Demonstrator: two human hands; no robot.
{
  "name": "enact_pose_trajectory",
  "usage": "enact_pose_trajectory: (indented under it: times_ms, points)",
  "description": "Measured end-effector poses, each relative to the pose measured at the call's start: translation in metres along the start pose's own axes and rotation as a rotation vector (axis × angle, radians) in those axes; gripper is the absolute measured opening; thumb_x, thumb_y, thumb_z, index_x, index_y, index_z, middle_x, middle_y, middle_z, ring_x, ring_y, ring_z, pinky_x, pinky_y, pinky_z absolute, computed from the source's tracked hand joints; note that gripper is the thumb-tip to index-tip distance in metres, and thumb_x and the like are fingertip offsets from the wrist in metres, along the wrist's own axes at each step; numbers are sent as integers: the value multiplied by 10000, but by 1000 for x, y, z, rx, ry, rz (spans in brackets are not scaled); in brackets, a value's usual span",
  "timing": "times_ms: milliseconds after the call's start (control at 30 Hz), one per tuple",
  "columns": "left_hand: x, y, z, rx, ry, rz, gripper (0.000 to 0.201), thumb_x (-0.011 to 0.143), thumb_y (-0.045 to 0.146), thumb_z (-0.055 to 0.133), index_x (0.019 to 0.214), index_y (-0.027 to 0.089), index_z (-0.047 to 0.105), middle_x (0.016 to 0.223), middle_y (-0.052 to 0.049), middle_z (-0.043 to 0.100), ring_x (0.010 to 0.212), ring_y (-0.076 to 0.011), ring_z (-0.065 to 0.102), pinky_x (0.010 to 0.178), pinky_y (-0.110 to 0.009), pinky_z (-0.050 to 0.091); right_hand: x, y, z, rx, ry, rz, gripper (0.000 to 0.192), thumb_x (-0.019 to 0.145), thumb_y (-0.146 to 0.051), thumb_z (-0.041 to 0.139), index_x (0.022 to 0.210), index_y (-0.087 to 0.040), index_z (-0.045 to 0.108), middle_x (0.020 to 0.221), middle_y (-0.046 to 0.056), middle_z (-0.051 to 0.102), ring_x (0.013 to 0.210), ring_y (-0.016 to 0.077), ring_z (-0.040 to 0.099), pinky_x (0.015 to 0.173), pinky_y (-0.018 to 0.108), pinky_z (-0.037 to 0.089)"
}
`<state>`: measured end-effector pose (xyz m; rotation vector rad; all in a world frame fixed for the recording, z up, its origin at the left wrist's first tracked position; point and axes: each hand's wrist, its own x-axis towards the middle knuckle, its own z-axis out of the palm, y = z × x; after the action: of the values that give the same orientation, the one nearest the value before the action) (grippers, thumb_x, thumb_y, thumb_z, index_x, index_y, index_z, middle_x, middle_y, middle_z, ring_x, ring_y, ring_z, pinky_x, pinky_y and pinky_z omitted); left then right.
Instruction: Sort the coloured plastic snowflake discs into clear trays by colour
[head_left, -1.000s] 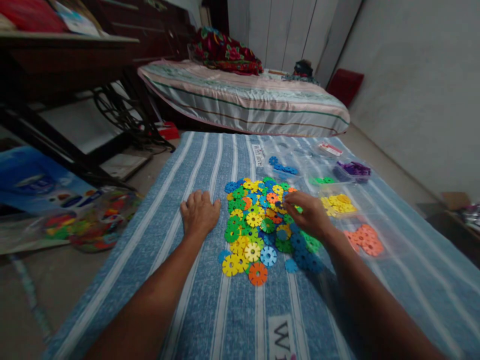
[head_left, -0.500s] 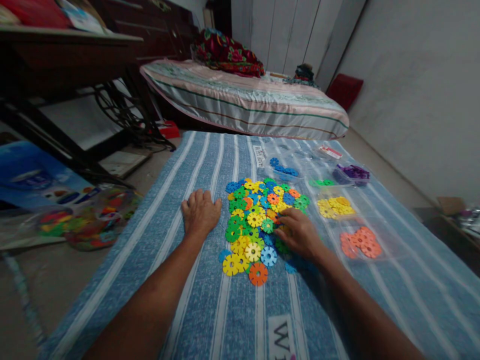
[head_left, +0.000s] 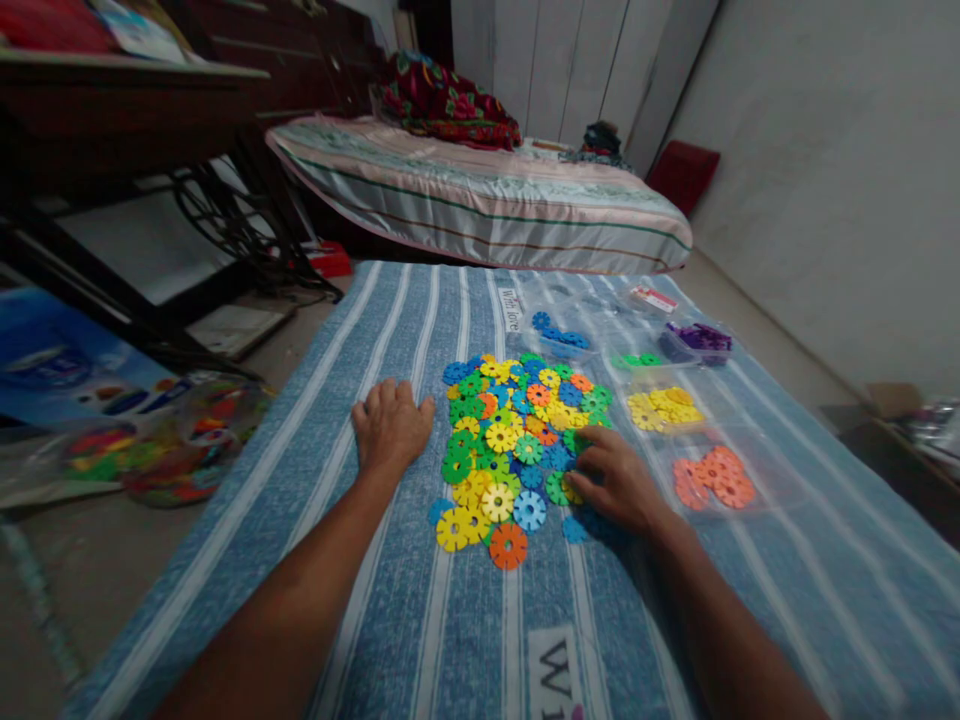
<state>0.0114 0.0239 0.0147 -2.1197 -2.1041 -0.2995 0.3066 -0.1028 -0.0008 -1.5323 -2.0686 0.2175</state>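
Note:
A loose heap of notched flower-shaped plastic discs (head_left: 501, 437) in yellow, green, blue and orange lies on the striped blue cloth. My left hand (head_left: 391, 428) rests palm down on the cloth left of the heap, fingers spread, holding nothing. At the heap's right edge, my right hand (head_left: 616, 482) has its fingers curled, with a bit of a yellow disc (head_left: 572, 489) showing at the thumb tip. Its palm side is hidden. An orange disc (head_left: 508, 547) lies at the near edge of the heap.
Right of the heap, clear trays hold sorted discs: blue (head_left: 564, 338), green (head_left: 636, 360), purple (head_left: 699, 338), yellow (head_left: 664, 408) and orange (head_left: 714, 477). A bed (head_left: 480, 205) stands beyond the cloth. Bags of colourful pieces (head_left: 187, 440) lie at the left.
My right hand has drawn back to the right, from over the heap to its edge, uncovering some blue and green discs. My left hand stays in place on the cloth.

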Motion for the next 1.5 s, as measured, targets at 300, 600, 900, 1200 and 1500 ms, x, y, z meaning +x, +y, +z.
enact_pose_trajectory:
  times_ms: [300, 600, 900, 1200, 1500]
  points:
    - [1, -2, 4, 4, 5, 4, 472, 932, 410, 351, 1217, 112, 582, 1378, -211, 545, 1263, -351, 476, 1018, -506, 367, 13, -14, 21, -95, 94, -63, 181, 893, -324, 613, 983, -193, 698, 1170, 149, 616, 1161, 299, 537, 1001, 492, 468]
    - [2, -1, 3, 13, 0, 4, 463, 931, 404, 347, 1222, 131, 582, 1355, -200, 565, 1274, -340, 466, 1018, -492, 363, 23, -23, 28, -203, 41, -1, 314, 864, -309, 666, 1164, -214, 653, 1212, 153, 595, 1203, 327, 504, 977, 495, 460]
    - [1, 1, -1, 3, -16, -7, 471, 932, 404, 345, 1217, 115, 584, 1371, -211, 556, 1280, -346, 468, 1041, -504, 354, 25, -25, 31, -180, 47, 29, 189, 862, -311, 670, 997, -179, 661, 1148, 155, 616, 1098, 309, 549, 933, 469, 466]
    - [4, -2, 5, -4, -6, 5, 463, 921, 411, 364, 1212, 130, 589, 1344, -210, 563, 1270, -357, 465, 1012, -507, 372, 28, -32, 31, -249, 55, 22, 163, 868, -328, 674, 965, -197, 674, 1118, 142, 628, 1087, 311, 543, 905, 458, 457]
    - [3, 0, 0, 19, -18, 4, 457, 927, 407, 359, 1192, 114, 590, 1322, -211, 569, 1252, -353, 480, 1011, -500, 375, 27, -33, 33, -229, 77, -16, 83, 890, -259, 626, 860, -199, 673, 1057, 122, 644, 1059, 280, 560, 930, 440, 454]
